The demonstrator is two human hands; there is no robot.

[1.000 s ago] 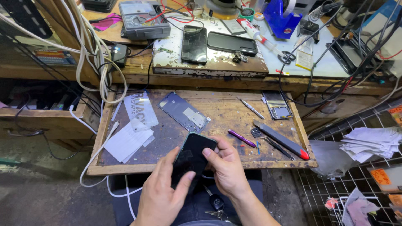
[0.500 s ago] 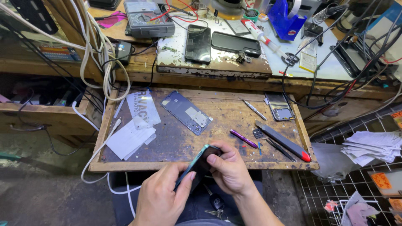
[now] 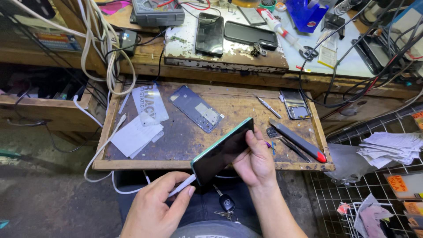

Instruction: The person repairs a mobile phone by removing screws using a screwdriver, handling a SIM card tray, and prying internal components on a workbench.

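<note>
My right hand [image 3: 255, 161] grips a dark smartphone [image 3: 220, 152] with a teal edge, held tilted over the front edge of a wooden pull-out tray [image 3: 185, 164]. My left hand [image 3: 156, 207] pinches the plug end of a white cable [image 3: 180, 186] right at the phone's lower end. On the tray behind lie a blue phone back cover [image 3: 196, 108], white papers [image 3: 132, 137] and a clear plastic sleeve [image 3: 149, 103].
A red-tipped black tool [image 3: 299, 142], tweezers [image 3: 268, 105] and an opened phone frame [image 3: 295, 105] lie on the tray's right. Two dark phones [image 3: 210, 33] [image 3: 250, 34] rest on the upper bench. Keys [image 3: 225, 203] sit in my lap. A wire rack with papers [image 3: 387, 147] stands right.
The phone has been raised and turned edge-on to a tilted position. My left hand left the phone and now holds the white cable plug at its lower end.
</note>
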